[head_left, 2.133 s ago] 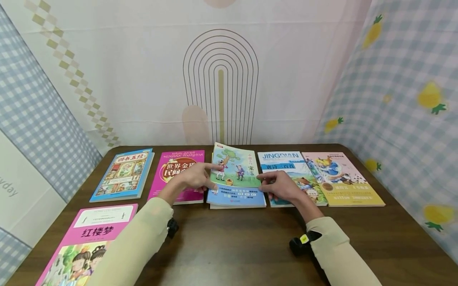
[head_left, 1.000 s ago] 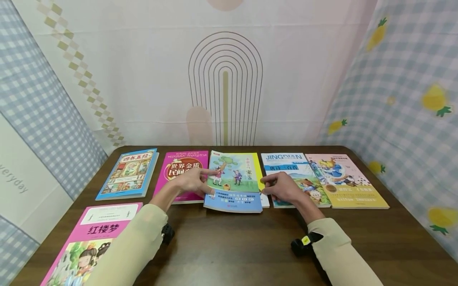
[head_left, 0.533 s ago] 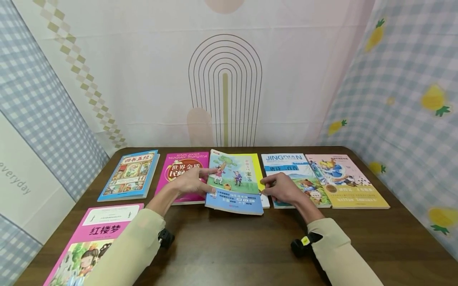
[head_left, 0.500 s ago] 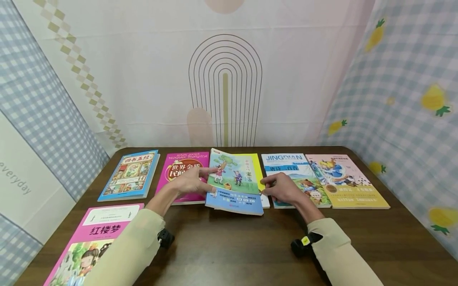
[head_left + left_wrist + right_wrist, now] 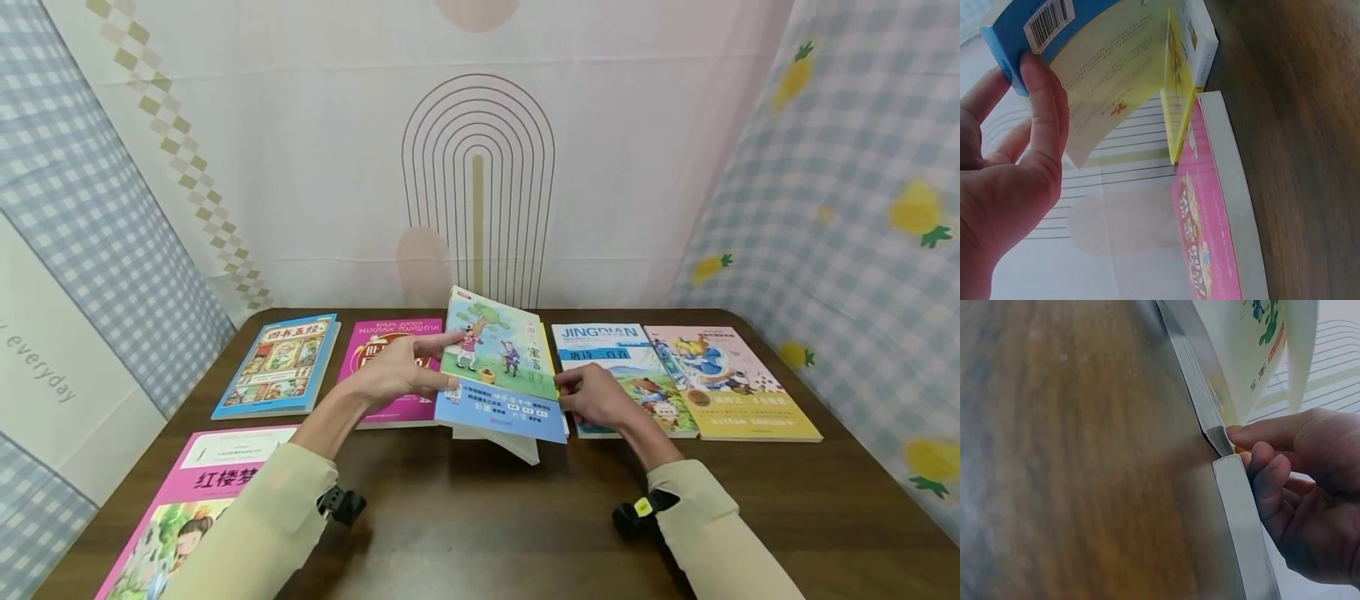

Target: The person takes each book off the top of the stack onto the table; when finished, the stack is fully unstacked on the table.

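Observation:
In the head view, my left hand (image 5: 393,367) pinches the left edge of a green and blue picture-cover book (image 5: 498,358), thumb on its cover. This book is raised and tilted, and the left wrist view shows its blue back with a barcode (image 5: 1049,24). A pale flap (image 5: 517,447) hangs out beneath it. Under the raised book lies a yellow book (image 5: 1174,94), mostly hidden from the head view. My right hand (image 5: 596,396) pinches the right edge of that yellow book, its other fingers curled, as the right wrist view shows.
A blue book (image 5: 277,367) and a magenta book (image 5: 375,411) lie to the left. On the right are a JINGDIAN book (image 5: 600,333) and a pink and yellow book (image 5: 731,383). Another pink book (image 5: 217,479) lies front left on the dark wooden table (image 5: 487,533).
The green and blue book first slid left and toward me off the yellow book, then rose and tilted with my left hand. A pale flap now shows below it. My right hand has barely moved.

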The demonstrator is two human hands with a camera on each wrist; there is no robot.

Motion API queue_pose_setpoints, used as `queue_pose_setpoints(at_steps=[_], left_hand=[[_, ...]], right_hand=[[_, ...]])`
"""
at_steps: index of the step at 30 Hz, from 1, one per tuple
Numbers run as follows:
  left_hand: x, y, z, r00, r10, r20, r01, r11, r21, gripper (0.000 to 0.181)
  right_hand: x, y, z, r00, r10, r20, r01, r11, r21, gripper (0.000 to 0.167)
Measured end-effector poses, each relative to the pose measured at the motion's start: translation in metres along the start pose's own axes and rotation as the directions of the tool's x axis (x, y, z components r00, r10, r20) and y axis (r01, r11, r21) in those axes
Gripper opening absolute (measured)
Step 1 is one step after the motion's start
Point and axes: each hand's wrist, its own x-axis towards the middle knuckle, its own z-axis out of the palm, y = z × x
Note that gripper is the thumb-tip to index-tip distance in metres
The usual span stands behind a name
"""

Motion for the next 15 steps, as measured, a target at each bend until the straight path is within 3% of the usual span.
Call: queue_pose_setpoints(at_steps=[6, 15], left_hand=[[-0.010, 0.005, 0.002, 0.999, 0.033, -0.014, -0.033, 0.999, -0.015, 0.081], [-0.034, 0.012, -0.008, 0.996, 0.069, -0.048, -0.070, 0.998, -0.004, 0.081]], right_hand=[[-0.001, 0.000, 0.001, 1.000, 0.014, 0.000, -0.014, 1.000, -0.005, 0.046], [0.000, 0.001, 0.000, 1.000, -0.004, 0.008, 0.004, 1.000, -0.005, 0.046]])
